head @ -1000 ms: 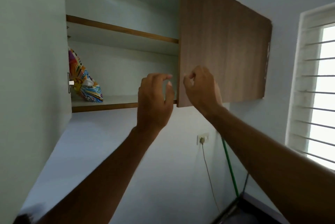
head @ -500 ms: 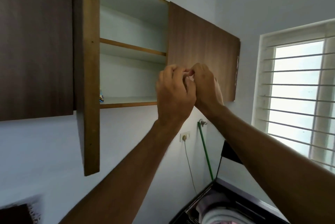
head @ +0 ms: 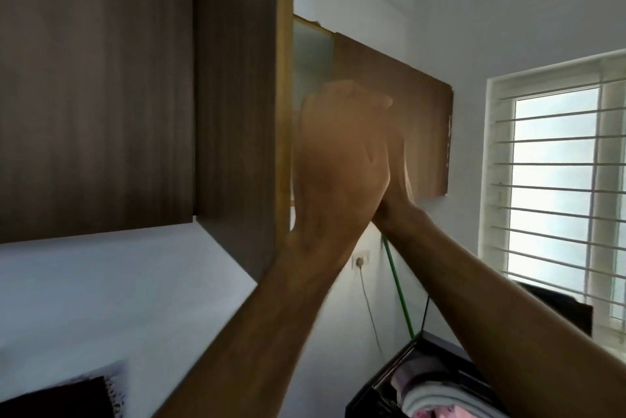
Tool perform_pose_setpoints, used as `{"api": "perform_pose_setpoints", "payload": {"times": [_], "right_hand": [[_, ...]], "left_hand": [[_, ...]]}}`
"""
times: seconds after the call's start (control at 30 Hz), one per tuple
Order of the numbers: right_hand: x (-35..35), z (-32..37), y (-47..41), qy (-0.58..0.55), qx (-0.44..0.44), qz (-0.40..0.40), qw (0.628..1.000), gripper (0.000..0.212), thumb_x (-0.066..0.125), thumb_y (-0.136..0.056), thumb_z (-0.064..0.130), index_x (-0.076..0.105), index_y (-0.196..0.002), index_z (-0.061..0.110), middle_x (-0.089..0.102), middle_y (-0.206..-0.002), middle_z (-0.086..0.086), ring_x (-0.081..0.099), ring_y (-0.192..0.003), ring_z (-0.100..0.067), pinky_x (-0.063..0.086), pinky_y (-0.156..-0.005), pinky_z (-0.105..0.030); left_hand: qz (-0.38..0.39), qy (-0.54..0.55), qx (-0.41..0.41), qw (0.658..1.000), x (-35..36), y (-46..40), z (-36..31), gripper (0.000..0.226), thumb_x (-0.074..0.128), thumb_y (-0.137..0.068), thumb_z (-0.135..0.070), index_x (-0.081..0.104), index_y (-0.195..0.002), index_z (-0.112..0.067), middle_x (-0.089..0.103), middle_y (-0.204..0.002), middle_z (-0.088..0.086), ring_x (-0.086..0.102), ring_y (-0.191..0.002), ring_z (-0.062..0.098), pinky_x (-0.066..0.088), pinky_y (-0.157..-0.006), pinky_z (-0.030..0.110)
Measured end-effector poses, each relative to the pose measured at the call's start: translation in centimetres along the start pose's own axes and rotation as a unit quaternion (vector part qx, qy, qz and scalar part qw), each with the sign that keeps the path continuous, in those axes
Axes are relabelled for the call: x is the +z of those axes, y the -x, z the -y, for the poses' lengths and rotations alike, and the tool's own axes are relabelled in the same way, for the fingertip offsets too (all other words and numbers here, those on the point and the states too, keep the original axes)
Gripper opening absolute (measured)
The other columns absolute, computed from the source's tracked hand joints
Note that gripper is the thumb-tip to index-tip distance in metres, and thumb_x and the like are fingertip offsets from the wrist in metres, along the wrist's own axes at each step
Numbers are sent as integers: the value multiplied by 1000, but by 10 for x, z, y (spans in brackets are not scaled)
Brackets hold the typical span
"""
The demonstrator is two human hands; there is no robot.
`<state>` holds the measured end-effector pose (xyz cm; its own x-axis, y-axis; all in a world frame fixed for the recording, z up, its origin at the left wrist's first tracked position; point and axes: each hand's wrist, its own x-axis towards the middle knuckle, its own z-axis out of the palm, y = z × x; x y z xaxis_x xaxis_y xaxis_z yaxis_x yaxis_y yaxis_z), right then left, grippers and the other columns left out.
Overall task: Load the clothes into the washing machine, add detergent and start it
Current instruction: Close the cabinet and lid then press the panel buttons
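A: White walls and a barred window (head: 555, 187) at three o'clock frame a wall cabinet (head: 233, 106) whose open door is now seen nearly edge-on at ten o'clock; half a second ago its shelves were still plainly visible, so the view has been turned rightward.

B: And the hands?

A: Both are raised together at the centre, against the second door (head: 416, 119). The left hand (head: 335, 160) is blurred and laid over the right hand (head: 394, 163). A second ago they were apart. Whether the fingers are curled round something or merely pressed together cannot be told.

B: Where is the laundry?

A: Clothes (head: 437, 397) are seen at five o'clock, lying in the open top of the washing machine (head: 379, 394), well below the hands.

B: So loading is judged done?

A: Largely, it seems. Detergent is probably what is being handled, fetched from the cabinet, though no packet can be made out. Adding it and starting the machine remain.
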<state>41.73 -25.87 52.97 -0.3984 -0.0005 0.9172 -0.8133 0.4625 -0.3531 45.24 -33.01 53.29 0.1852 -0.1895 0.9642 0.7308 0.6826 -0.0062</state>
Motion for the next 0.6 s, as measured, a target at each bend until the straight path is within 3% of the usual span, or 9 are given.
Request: {"api": "perform_pose_setpoints", "payload": {"times": [0.1,0.2,0.37,0.6], "right_hand": [[26,26,-8,-27,-58,-65,996,13,54,-99,22,60,-88,18,60,-78,23,58,-67,3,50,-65,-13],[49,47,-18,11,-106,-59,993,36,53,-95,38,61,-116,9,61,-98,9,58,-76,3,48,-74,-4],[63,47,-22,-29,-96,-58,993,15,53,-102,23,56,-116,18,58,-92,22,62,-84,12,48,-71,-4],[43,14,-27,12,-116,-85,990,16,51,-103,21,57,-117,14,57,-91,23,62,-84,11,48,-72,-5]], "left_hand": [[-24,-6,-2,1000,-27,-9,19,22,66,-89,-14,71,-110,-12,63,-116,11,57,-107,22,54,-92,41],[-41,27,-74,996,-41,-15,47,27,56,-94,-22,66,-118,-13,56,-124,9,53,-113,17,52,-93,38],[11,82,-113,990,-43,-11,72,41,42,-98,-27,58,-132,-11,56,-131,4,53,-119,12,49,-101,34],[70,98,-80,989,-13,-4,75,45,42,-98,-32,57,-137,-14,56,-130,2,53,-115,11,50,-97,31]]}}
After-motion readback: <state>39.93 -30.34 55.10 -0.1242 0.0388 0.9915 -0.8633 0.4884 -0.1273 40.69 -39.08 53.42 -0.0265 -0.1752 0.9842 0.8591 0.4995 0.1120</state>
